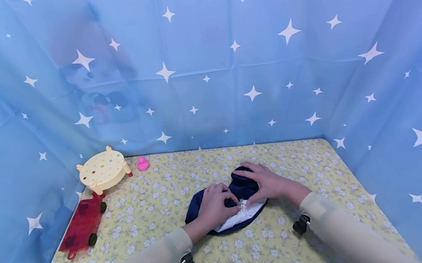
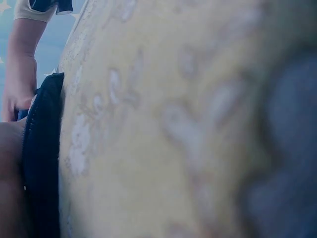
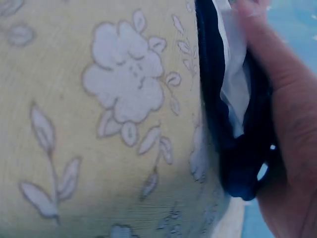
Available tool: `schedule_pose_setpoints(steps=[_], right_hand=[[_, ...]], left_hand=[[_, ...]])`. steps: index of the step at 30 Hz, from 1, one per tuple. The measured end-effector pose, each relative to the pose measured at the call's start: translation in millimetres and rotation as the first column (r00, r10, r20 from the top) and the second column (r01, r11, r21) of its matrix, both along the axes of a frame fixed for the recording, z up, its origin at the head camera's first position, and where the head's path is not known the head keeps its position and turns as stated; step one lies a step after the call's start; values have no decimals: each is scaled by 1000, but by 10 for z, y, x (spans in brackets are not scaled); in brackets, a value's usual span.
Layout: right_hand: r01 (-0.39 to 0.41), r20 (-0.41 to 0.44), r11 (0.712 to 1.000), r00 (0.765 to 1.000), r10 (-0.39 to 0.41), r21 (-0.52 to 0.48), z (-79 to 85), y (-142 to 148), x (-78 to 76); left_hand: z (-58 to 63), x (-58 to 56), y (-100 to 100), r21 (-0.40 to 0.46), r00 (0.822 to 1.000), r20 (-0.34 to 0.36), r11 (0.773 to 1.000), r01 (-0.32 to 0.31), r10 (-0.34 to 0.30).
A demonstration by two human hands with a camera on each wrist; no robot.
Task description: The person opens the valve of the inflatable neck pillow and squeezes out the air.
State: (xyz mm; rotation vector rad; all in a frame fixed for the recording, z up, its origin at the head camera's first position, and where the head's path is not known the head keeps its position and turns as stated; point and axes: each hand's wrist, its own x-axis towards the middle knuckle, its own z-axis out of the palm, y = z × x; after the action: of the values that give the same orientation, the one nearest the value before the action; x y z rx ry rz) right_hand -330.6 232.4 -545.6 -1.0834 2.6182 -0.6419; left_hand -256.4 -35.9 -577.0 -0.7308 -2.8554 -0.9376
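Observation:
A navy cloth piece point(image 1: 244, 183) with a curved outline and a white inner side point(image 1: 239, 218) lies on the flowered table. My left hand point(image 1: 215, 206) is over its left part, thumb and fingertips pinching at the top of the white area. Across from it, my right hand point(image 1: 268, 183) grips the right part, fingers over the far navy edge and thumb by the white fabric. Between the two thumbs shows a small pale, crumpled bit. In the right wrist view, navy fabric point(image 3: 240, 171) folds beside the right hand; the left wrist view has its dark stitched edge point(image 2: 42, 158).
To the left stands a cream round stool-like toy point(image 1: 103, 170) with coloured dots, near a pink rubber duck point(image 1: 142, 163). A translucent red toy cart point(image 1: 81, 224) with black wheels sits before it. Blue star-patterned curtains point(image 1: 207, 54) enclose the table's back and sides.

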Motion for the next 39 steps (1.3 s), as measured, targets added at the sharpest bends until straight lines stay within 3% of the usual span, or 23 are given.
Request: schedule_pose_setpoints(steps=[6, 11, 16, 21, 25, 30, 39], right_hand=[[147, -40, 974, 987, -156, -172, -37, -61, -41], [248, -54, 955, 964, -260, -164, -29, -111, -92], [230, -16, 966, 972, -234, -118, 73, -140, -45], [236, 13, 962, 972, -236, -141, 182, -247, 122], [222, -107, 963, 965, -239, -151, 180, -355, 270], [203, -291, 975, 931, -221, -93, 23, -425, 394], [195, -271, 979, 940, -206, -67, -116, -403, 489]], left_hand=[[5, -3, -12, 18, 1000, 23, 1000, 10, -10], [-10, -14, -12, 20, 1000, 23, 1000, 3, -3], [-33, -7, -3, 11, 1000, 15, 1000, 1, -2], [-35, 0, -11, 11, 1000, 10, 1000, -1, 1], [-21, -12, -26, 15, 1000, 1, 1000, -3, 3], [-28, -21, -33, 4, 1000, -27, 1000, -9, 9], [-55, -17, -13, 9, 997, -81, 1000, 3, -3]])
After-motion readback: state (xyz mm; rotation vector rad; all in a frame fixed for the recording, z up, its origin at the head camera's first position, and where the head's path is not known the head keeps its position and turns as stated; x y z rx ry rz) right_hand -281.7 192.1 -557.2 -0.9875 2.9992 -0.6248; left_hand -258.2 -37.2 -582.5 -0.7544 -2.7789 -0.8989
